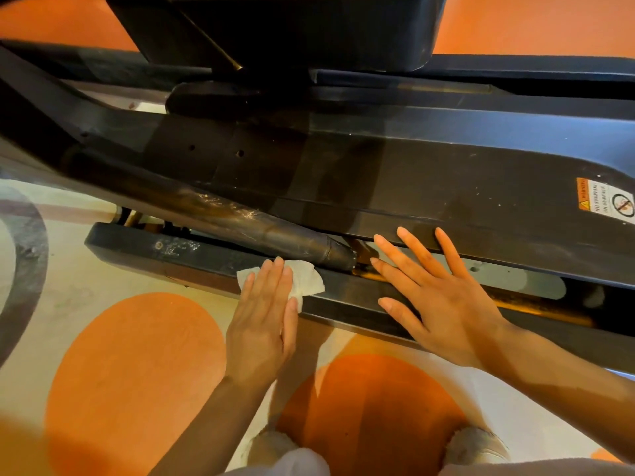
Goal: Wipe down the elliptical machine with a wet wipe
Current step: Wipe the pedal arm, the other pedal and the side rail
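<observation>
The left hand (264,324) lies flat with its fingers (275,280) straight and close together, pressing a white wet wipe (305,278) down onto the near rail (206,261) of the black elliptical machine (412,187). The wipe sits under the fingertips and spreads out to the right of them, with a corner also showing to the left of the little finger. Just beyond the fingertips runs a dark, scuffed tube (240,218) that slants down toward the rail and ends between the two hands.

The right hand (443,304) is released, its fingers (412,245) spread wide and straight, grasping nothing. Its palm rests over the same rail while the longer fingertips reach the near edge of the machine's broad black cover. Well to the right of those fingertips, on that cover, sits an orange and white warning sticker (606,201).

Below both wrists is a pale floor (79,280) with large orange circles (137,372), and two light shoes (476,444) show at the bottom edge
</observation>
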A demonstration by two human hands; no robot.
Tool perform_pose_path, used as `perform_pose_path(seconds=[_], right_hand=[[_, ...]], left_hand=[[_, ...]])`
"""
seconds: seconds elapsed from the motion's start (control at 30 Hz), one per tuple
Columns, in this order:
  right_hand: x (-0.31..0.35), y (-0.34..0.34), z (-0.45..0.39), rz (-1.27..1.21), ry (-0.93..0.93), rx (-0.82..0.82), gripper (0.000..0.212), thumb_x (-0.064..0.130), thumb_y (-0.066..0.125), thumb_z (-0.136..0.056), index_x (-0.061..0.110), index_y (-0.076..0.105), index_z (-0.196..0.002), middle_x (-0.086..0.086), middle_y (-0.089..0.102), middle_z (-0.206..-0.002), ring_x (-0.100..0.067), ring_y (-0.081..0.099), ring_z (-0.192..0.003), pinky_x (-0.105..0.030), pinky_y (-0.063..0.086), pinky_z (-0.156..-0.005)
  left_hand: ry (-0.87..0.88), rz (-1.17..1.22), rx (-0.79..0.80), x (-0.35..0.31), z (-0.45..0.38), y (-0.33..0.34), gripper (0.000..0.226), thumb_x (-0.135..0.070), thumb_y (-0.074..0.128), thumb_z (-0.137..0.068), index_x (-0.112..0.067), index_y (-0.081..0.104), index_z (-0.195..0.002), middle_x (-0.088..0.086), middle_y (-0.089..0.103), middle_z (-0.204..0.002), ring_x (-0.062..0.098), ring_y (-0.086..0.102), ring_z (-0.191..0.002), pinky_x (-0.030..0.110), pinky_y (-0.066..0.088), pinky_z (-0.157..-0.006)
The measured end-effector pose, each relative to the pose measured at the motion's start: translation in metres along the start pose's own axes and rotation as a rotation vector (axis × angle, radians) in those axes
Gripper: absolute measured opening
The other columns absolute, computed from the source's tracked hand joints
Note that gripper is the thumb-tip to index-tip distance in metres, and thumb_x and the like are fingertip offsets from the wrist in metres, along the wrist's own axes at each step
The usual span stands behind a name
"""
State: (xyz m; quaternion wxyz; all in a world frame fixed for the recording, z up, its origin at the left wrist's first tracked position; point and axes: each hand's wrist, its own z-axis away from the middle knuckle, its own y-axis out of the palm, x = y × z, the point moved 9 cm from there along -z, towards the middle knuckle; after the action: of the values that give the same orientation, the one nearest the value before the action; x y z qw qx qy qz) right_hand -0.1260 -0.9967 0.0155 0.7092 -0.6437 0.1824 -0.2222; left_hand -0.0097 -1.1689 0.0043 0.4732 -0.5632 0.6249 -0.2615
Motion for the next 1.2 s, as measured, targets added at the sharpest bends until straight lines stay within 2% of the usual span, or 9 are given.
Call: perform_pose_path(seconds=[0.17,0.37,0.53,0.63,0.9,1.03,1.13,1.2], right_hand=[[-0.001,0.004,0.002,-0.001,0.001,0.018,0.06,0.056,0.011,-0.104,0.028,0.043,-0.147,0.001,0.023,-0.161,-0.026,0.01,-0.151,-0.061,0.011,-0.117],[-0.001,0.004,0.001,0.006,0.004,0.032,0.061,0.057,0.012,-0.103,0.028,0.046,-0.145,0.001,0.023,-0.161,-0.026,0.009,-0.151,-0.062,0.014,-0.116],[-0.001,0.004,0.002,0.003,-0.002,0.041,0.062,0.057,0.012,-0.103,0.028,0.046,-0.145,0.002,0.022,-0.161,-0.025,0.007,-0.152,-0.061,0.011,-0.117],[-0.001,0.004,0.002,0.0,0.002,0.043,0.061,0.058,0.013,-0.103,0.028,0.047,-0.145,0.002,0.023,-0.161,-0.025,0.008,-0.152,-0.06,0.011,-0.117],[0.0,0.0,0.002,-0.008,0.002,-0.005,0.063,0.057,0.013,-0.103,0.026,0.054,-0.139,0.0,0.029,-0.159,-0.027,0.016,-0.15,-0.063,0.019,-0.114],[0.0,-0.003,0.002,-0.002,-0.001,-0.027,0.063,0.057,0.014,-0.103,0.025,0.056,-0.137,-0.001,0.03,-0.158,-0.028,0.019,-0.149,-0.063,0.021,-0.114],[0.0,-0.001,0.003,0.005,-0.004,-0.019,0.062,0.057,0.015,-0.103,0.024,0.055,-0.137,-0.001,0.029,-0.159,-0.028,0.018,-0.15,-0.063,0.022,-0.113],[0.0,-0.001,0.003,0.005,-0.002,-0.016,0.062,0.056,0.014,-0.103,0.025,0.055,-0.137,-0.001,0.028,-0.159,-0.027,0.018,-0.15,-0.063,0.021,-0.113]], left_hand=[[-0.162,-0.071,-0.03,0.038,-0.007,-0.011,0.044,-0.018,0.037,-0.105,0.008,0.051,-0.136,0.023,0.049,-0.144,0.031,0.041,-0.14,0.055,0.037,-0.112],[-0.271,-0.046,0.0,0.05,-0.006,-0.01,0.05,-0.027,0.03,-0.107,0.006,0.049,-0.139,0.019,0.043,-0.15,0.028,0.034,-0.144,0.053,0.032,-0.116],[-0.273,-0.053,0.038,0.063,-0.008,-0.011,0.051,-0.028,0.028,-0.107,0.007,0.047,-0.14,0.02,0.042,-0.15,0.023,0.031,-0.145,0.051,0.029,-0.118],[-0.395,-0.071,0.077,0.09,-0.01,-0.015,0.054,-0.028,0.025,-0.106,0.008,0.045,-0.142,0.022,0.038,-0.152,0.027,0.029,-0.146,0.052,0.027,-0.119],[-0.483,-0.117,0.157,0.081,-0.009,-0.01,0.058,-0.028,0.021,-0.105,0.009,0.035,-0.147,0.028,0.027,-0.156,0.036,0.019,-0.149,0.048,0.014,-0.123],[-0.63,-0.152,0.215,0.098,-0.019,-0.011,0.059,-0.03,0.017,-0.106,0.005,0.018,-0.154,0.023,0.009,-0.163,0.033,0.006,-0.152,0.043,0.0,-0.123],[-0.729,-0.184,0.296,0.112,-0.031,-0.008,0.057,-0.025,0.022,-0.108,0.004,0.008,-0.155,0.021,-0.002,-0.164,0.031,-0.003,-0.153,0.044,-0.003,-0.123],[-0.772,-0.227,0.354,0.116,-0.033,-0.007,0.059,-0.029,0.018,-0.107,0.0,0.002,-0.156,0.016,-0.01,-0.165,0.026,-0.01,-0.152,0.045,-0.013,-0.121]])
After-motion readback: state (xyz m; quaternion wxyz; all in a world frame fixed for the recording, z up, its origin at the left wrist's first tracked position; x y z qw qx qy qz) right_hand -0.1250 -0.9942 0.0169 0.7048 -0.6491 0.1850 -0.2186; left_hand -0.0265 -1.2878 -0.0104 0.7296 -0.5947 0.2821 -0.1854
